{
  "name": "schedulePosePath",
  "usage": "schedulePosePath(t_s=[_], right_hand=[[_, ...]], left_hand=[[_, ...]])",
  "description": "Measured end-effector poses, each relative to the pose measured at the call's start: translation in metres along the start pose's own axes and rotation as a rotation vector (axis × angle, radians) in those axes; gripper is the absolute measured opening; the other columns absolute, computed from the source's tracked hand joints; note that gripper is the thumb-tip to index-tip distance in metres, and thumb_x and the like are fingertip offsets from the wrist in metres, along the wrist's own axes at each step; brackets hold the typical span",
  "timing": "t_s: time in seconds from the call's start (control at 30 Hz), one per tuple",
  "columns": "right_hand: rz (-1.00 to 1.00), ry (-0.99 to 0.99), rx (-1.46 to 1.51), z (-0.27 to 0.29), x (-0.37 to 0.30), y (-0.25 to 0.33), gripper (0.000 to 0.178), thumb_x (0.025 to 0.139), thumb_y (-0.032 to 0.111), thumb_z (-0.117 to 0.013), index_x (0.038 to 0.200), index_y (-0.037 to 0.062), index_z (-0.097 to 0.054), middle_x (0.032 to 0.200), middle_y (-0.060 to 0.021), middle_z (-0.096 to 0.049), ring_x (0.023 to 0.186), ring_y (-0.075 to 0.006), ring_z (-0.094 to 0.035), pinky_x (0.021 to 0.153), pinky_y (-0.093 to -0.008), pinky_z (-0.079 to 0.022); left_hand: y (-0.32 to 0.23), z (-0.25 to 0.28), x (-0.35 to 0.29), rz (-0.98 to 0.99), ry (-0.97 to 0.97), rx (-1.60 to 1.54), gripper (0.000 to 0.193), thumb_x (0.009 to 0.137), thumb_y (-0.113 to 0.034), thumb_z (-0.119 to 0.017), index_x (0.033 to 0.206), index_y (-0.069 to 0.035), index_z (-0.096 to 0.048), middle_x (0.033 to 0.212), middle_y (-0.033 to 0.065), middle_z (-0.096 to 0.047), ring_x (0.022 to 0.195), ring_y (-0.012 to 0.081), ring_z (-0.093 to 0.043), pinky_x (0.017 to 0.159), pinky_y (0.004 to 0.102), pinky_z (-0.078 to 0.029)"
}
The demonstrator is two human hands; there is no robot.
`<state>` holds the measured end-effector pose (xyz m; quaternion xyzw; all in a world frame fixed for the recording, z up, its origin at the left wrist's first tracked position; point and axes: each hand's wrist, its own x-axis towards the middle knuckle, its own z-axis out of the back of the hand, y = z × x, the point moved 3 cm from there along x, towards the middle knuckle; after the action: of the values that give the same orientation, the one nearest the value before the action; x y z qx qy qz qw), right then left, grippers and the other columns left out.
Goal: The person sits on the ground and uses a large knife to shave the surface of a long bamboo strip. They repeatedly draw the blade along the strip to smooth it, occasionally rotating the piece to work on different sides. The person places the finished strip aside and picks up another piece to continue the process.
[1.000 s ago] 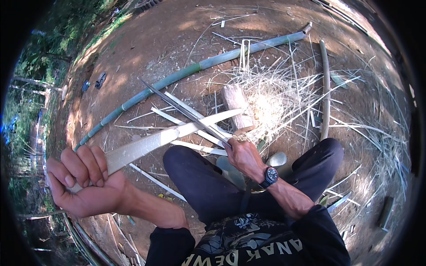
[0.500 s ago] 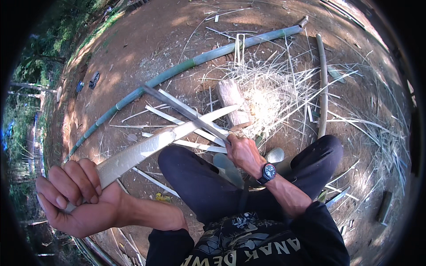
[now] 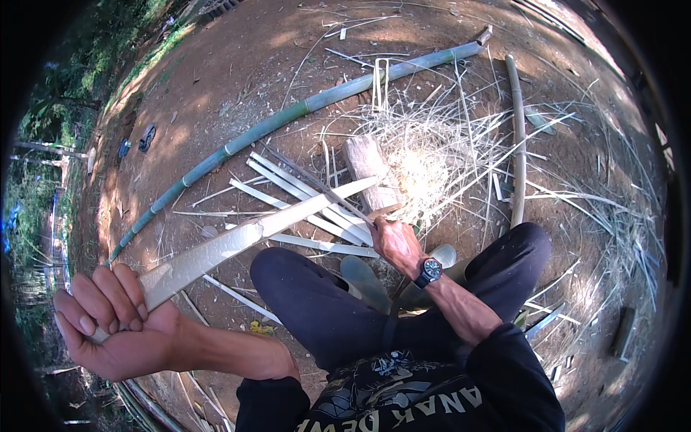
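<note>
My left hand (image 3: pixel 115 320) is closed around the near end of a wide, pale split-bamboo slat (image 3: pixel 216 252). The slat slants up to the right, and its narrow far end overlaps a short wooden block (image 3: pixel 366 162) on the ground. In my right hand (image 3: pixel 396 245), whose fingers are wrapped round a mostly hidden handle, is a long knife (image 3: pixel 306 175). Its thin dark blade points up and left and crosses the slat near the narrow end. Whether the edge bites into the bamboo, I cannot tell. Several pale bamboo strips (image 3: pixel 288 183) lie beneath the blade.
Beyond the block, a long green bamboo pole (image 3: pixel 266 126) stretches across the dirt. A pile of bamboo shavings (image 3: pixel 432 155) lies right of the block. Farther right is a tan pole (image 3: pixel 518 137). My bent knees (image 3: pixel 309 288) and grey-green boots (image 3: pixel 363 281) are close below my right hand.
The knife blade has shifted a little and now shows narrower, as if turned. My left hand keeps its grip on the slat, and the whole view has moved slightly.
</note>
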<state>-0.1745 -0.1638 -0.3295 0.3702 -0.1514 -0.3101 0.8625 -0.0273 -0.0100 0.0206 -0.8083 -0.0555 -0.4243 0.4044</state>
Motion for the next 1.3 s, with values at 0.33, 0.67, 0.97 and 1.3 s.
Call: schedulePosePath(t_s=[0.33,0.67,0.97,1.3], right_hand=[[-0.040,-0.013,-0.040,-0.021,0.017,-0.051,0.024,0.091,0.021,-0.054,0.084,-0.0011,-0.061,0.057,-0.0230,-0.059,0.055,-0.0393,-0.062,0.055,-0.0485,-0.050],[-0.171,0.075,-0.088,-0.030,0.030,-0.082,0.026,0.089,0.020,-0.053,0.077,-0.0020,-0.060,0.062,-0.0237,-0.061,0.064,-0.0395,-0.064,0.059,-0.0484,-0.052],[-0.139,0.076,-0.057,-0.041,0.039,-0.085,0.035,0.095,0.030,-0.052,0.083,-0.0009,-0.063,0.063,-0.0239,-0.061,0.062,-0.0410,-0.062,0.059,-0.0501,-0.050],[-0.057,0.051,-0.032,-0.028,0.045,-0.069,0.024,0.090,0.019,-0.052,0.084,-0.0021,-0.061,0.065,-0.0240,-0.062,0.064,-0.0399,-0.064,0.059,-0.0480,-0.051]], left_hand=[[0.008,0.005,0.009,0.001,0.008,0.026,0.030,0.095,-0.018,-0.039,0.066,-0.015,-0.033,0.053,-0.0025,-0.027,0.036,0.0060,-0.019,0.035,0.0207,-0.017],[0.013,0.017,0.027,0.033,0.101,-0.035,0.027,0.091,-0.013,-0.038,0.065,-0.013,-0.034,0.054,-0.0014,-0.027,0.039,0.0074,-0.019,0.036,0.0219,-0.018],[0.016,0.022,0.040,0.032,0.156,0.014,0.024,0.089,-0.011,-0.040,0.065,-0.012,-0.035,0.055,-0.0002,-0.028,0.041,0.0078,-0.022,0.037,0.0215,-0.019],[0.019,0.032,0.051,0.080,0.212,-0.069,0.022,0.084,-0.007,-0.042,0.064,-0.011,-0.036,0.054,0.0008,-0.029,0.041,0.0083,-0.022,0.038,0.0210,-0.020]])
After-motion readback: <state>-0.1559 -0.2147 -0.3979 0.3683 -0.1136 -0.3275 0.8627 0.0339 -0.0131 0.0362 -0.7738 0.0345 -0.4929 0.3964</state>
